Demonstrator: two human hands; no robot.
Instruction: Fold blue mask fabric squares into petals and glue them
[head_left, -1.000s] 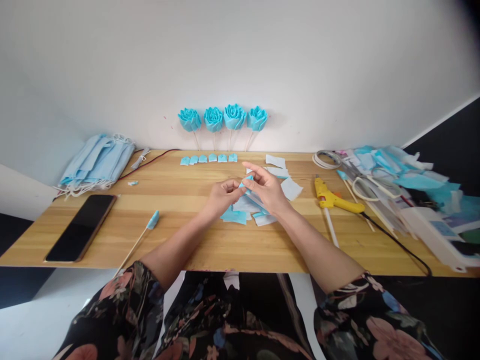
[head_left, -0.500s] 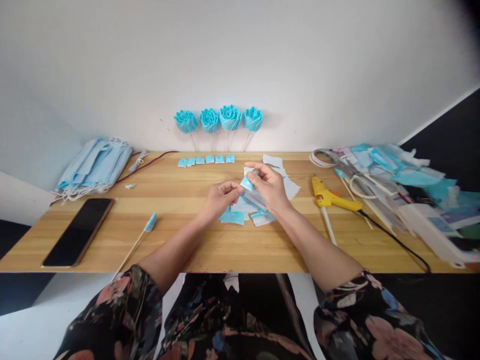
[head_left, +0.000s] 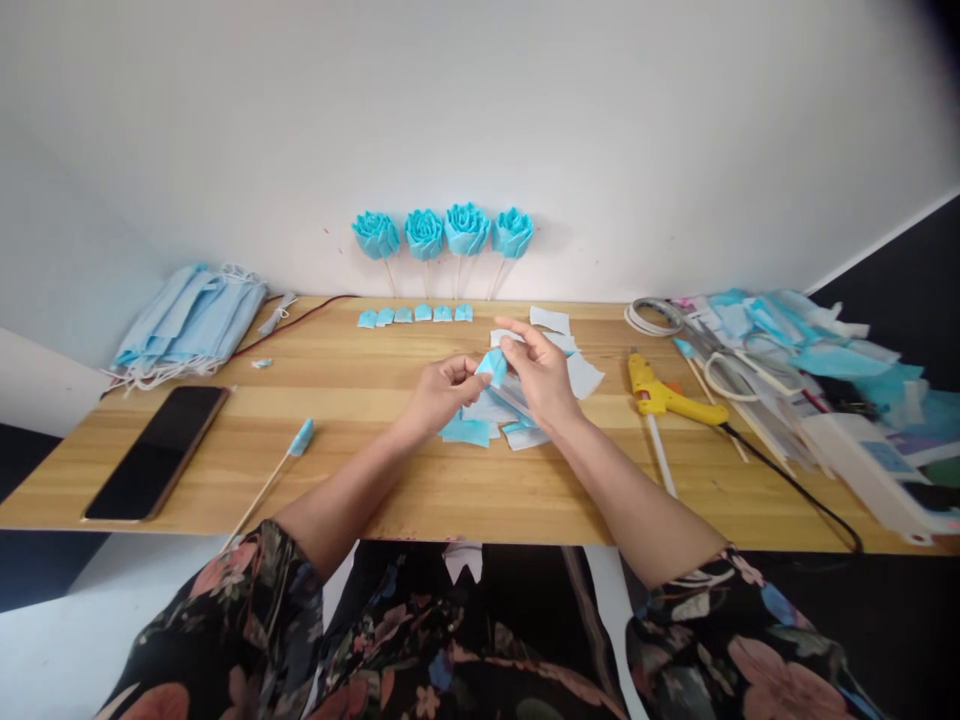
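Observation:
A small folded piece of light-blue mask fabric [head_left: 493, 366] is pinched between my two hands, just above the middle of the table. My left hand [head_left: 448, 390] grips its lower edge with thumb and fingers. On the other side, my right hand [head_left: 541, 372] holds it between thumb and index finger, the other fingers raised. Beneath both hands lie cut blue and white fabric pieces [head_left: 465, 431], partly hidden. Behind them, a row of small folded blue petals [head_left: 403, 315] lies on the table. Several blue fabric roses [head_left: 424, 235] on sticks lean against the wall.
At the left are a stack of face masks [head_left: 191, 320], a phone [head_left: 157, 452] and a blue-tipped stick [head_left: 262, 490]. To the right lie a yellow glue gun [head_left: 660, 392], a tape roll [head_left: 654, 317], scissors [head_left: 739, 375], a white box [head_left: 862, 465] and blue scraps [head_left: 795, 322].
The fabric piece has been turned and folded between my fingers. My left thumb has moved onto it. The whole view has shifted slightly.

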